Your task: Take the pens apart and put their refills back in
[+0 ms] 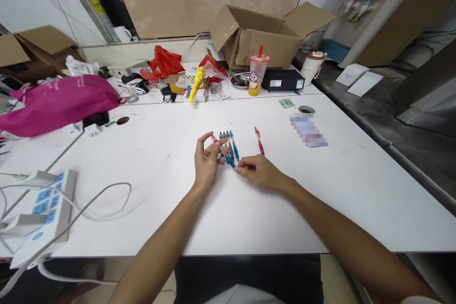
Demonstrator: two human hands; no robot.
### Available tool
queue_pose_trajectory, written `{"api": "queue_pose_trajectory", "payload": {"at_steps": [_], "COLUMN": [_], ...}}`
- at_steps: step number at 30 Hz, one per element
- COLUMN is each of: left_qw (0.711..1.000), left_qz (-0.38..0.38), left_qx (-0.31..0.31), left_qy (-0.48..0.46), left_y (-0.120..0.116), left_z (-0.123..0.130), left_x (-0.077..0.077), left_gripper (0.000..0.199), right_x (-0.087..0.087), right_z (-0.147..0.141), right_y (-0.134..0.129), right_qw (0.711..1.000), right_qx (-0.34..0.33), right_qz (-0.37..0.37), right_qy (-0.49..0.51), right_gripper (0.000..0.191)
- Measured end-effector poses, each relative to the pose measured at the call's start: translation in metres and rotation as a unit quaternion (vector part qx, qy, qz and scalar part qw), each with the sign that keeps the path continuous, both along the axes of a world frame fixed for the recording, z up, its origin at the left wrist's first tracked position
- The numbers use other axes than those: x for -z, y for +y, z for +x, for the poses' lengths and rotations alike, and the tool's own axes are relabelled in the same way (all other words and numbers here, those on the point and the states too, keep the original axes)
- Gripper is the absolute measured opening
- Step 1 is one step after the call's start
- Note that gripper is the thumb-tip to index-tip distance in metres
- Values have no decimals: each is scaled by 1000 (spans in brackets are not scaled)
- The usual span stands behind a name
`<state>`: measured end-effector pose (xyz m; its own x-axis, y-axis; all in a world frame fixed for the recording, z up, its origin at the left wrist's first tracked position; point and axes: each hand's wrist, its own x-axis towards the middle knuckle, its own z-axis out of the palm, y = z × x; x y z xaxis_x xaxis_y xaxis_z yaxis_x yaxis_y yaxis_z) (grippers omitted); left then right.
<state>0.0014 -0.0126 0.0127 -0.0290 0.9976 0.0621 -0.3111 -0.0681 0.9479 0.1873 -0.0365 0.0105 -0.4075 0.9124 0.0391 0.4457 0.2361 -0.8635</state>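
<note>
Between my hands slants a ballpoint pen with a pinkish-red upper end and a blue lower part. My left hand pinches its upper part, other fingers spread behind it. The thumb and fingertips of my right hand close on its blue lower end. Just behind the held pen, several grey pens lie side by side on the white table, partly hidden by my left fingers. A blue pen lies along their right side. Farther right is a pink pen, lying apart near my right hand.
A blurred-out flat rectangle lies to the right, near a cable hole. At the back stand a drink cup, a black box and an open carton. A power strip with loose cables occupies the left, below a magenta bag.
</note>
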Motion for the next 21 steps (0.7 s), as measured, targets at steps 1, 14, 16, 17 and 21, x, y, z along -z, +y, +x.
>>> {"api": "queue_pose_trajectory", "payload": {"at_steps": [1,14,16,17,21], "left_qw": [1000,937,889,869,830], "left_qz": [-4,130,188,213,255], "left_qx": [12,56,61,66,85], "left_qy": [-2,321,412,442,489], "left_y": [0,2,0,0,2], "left_z": [0,-4,-4,-4,-5], "left_x": [-1,13,14,15,20], "left_gripper": [72,42,35,34,32], "right_x": [0,-4,0,2,7], "right_z": [-1,4,4,3,-5], "right_y": [-1,8,10,11,9], "right_qw": [1000,944,927,921,903], "right_qx": [-6,224,230,223,174], "right_qz": [10,138,135,131,121], "right_qy": [-13,-197,-262,-291,-373], "right_gripper": [36,40,40,39,41]}}
